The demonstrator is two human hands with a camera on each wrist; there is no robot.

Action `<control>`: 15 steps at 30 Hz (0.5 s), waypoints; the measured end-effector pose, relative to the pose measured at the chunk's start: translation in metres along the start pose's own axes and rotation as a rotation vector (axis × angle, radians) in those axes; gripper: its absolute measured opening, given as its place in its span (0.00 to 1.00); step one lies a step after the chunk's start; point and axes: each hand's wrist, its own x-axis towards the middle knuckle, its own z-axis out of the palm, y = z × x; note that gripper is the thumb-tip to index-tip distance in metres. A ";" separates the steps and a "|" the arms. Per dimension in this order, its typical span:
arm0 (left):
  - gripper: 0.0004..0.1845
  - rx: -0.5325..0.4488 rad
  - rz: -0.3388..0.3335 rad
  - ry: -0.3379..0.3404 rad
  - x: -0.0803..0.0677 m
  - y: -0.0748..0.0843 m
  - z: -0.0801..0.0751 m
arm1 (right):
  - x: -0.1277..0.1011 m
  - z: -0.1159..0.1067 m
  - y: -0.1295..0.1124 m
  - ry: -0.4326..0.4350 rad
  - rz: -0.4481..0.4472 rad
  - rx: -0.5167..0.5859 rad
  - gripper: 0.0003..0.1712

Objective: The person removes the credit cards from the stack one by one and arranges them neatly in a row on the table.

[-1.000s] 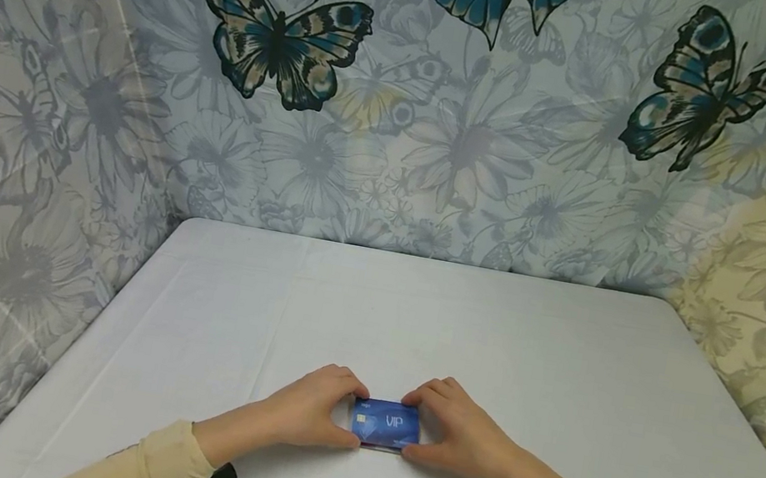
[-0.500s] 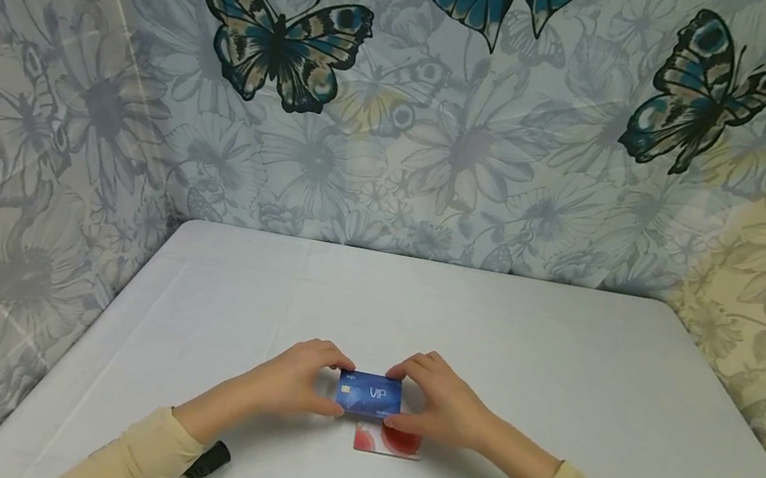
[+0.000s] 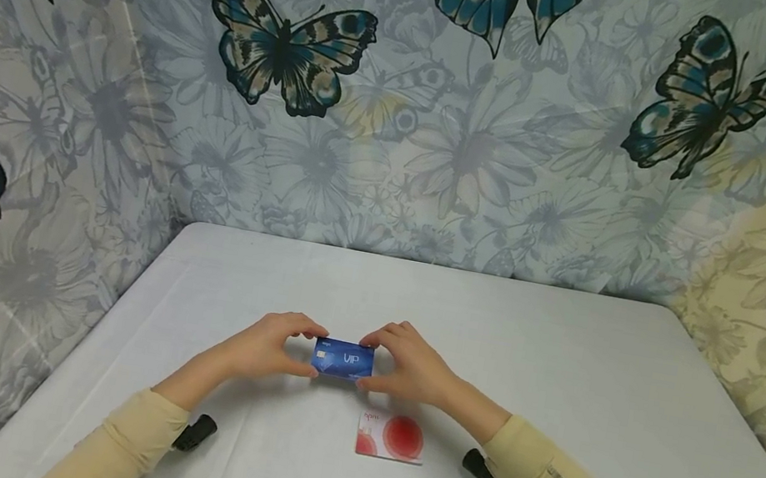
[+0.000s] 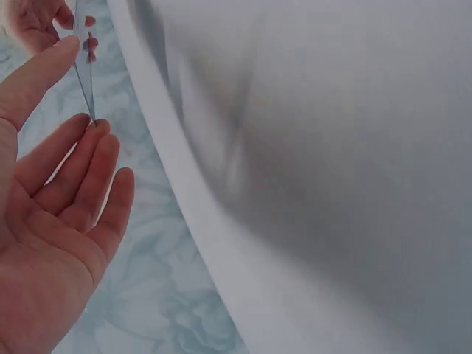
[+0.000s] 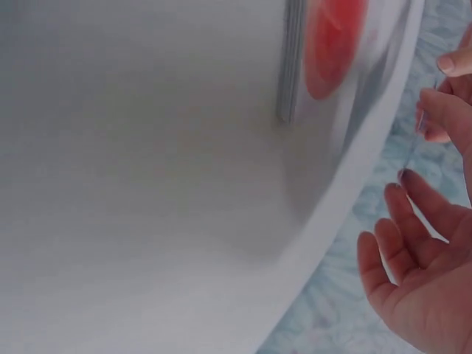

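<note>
You hold the blue VIP card [image 3: 343,359] between both hands, lifted just above the desk [image 3: 593,393] near its middle. Your left hand [image 3: 265,350] pinches its left short edge and your right hand [image 3: 411,366] pinches its right short edge, with thumbs toward you and fingertips on the far side. In the left wrist view the card [image 4: 85,66] shows edge-on as a thin sliver between your thumb and fingers [image 4: 88,158], which look only lightly bent rather than clamped tight.

Judging by that thinness, it should be very light and stiff, with some springy flex if you squeeze the ends together. The glossy face looks slippery, so take it by the edges as you do now, not by the flat faces. It is unlikely to break, though hard bending could crease it.

By count: one blue card in your hands, and one white card with red circles [image 3: 390,436] lying flat on the desk, just nearer to you and a little right of the blue one, well clear of your fingers. That makes two cards, two hands, and one desk.
</note>
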 end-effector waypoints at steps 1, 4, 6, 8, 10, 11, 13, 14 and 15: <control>0.29 -0.008 -0.007 0.007 0.000 -0.003 -0.003 | 0.005 0.000 0.000 0.001 0.005 0.005 0.28; 0.29 -0.026 -0.024 0.035 0.000 -0.014 -0.010 | 0.019 0.000 -0.002 0.005 0.024 0.015 0.29; 0.28 -0.039 -0.042 0.054 -0.001 -0.020 -0.014 | 0.029 0.000 -0.004 0.006 0.033 0.020 0.29; 0.29 -0.050 -0.058 0.073 -0.002 -0.027 -0.018 | 0.039 0.001 -0.005 0.005 0.039 0.027 0.30; 0.29 -0.051 -0.070 0.087 -0.003 -0.033 -0.022 | 0.049 0.002 -0.006 0.004 0.043 0.030 0.30; 0.29 -0.055 -0.078 0.092 -0.003 -0.036 -0.024 | 0.053 0.003 -0.007 0.005 0.041 0.031 0.30; 0.29 -0.054 -0.090 0.103 -0.004 -0.041 -0.028 | 0.062 0.005 -0.008 0.007 0.038 0.032 0.30; 0.29 -0.054 -0.096 0.106 -0.005 -0.043 -0.030 | 0.066 0.006 -0.009 0.009 0.034 0.031 0.30; 0.29 -0.051 -0.099 0.108 -0.005 -0.046 -0.032 | 0.070 0.007 -0.009 0.009 0.035 0.031 0.30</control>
